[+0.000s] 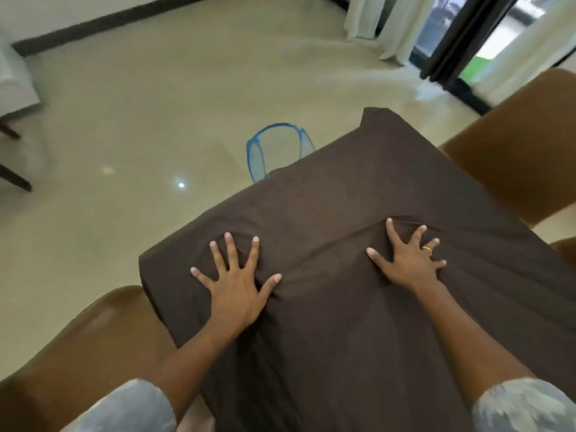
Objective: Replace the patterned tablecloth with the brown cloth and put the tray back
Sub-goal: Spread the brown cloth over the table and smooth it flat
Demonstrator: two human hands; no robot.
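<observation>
Both hands lie flat on the brown cloth (358, 188), which covers the whole tabletop and hangs over its edges: the left hand (235, 285) and the right hand (408, 260) have fingers spread wide, palms down, gripping nothing. Small folds bunch in the fabric between and around them. Tan chairs (523, 145) stand on either side, and a blue mesh basket (274, 151) sits on the floor past the table's far edge.

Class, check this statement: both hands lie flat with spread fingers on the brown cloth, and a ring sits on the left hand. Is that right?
One detail is wrong. The head view shows the ring on the right hand, not the left hand. Both hands do lie flat with spread fingers on the brown cloth.
</observation>
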